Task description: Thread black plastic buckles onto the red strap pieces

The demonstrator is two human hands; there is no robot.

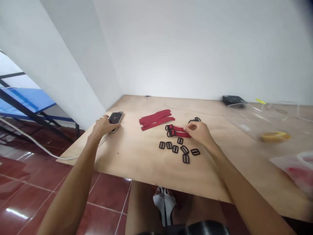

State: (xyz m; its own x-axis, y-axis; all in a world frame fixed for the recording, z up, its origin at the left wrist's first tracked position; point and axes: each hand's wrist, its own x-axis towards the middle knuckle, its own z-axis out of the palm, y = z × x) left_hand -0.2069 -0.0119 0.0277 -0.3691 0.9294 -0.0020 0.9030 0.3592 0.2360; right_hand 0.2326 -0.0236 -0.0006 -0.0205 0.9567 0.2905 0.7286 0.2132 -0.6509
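Two hands are being stretched out over the plywood tabletop (137, 163). The left hand (104, 125) is being laid, fingers curled, on a dark phone (115, 117) near the tabletop's left edge, a white cable (36, 145) trailing beside it. The right hand (199, 132) is being pinched shut on red straps with black buckles (177, 130) at the middle. Loose black buckles (179, 149) are being left just in front, flat red strips (156, 119) behind. A yellow tape roll (275, 136) is being kept well apart, far right.
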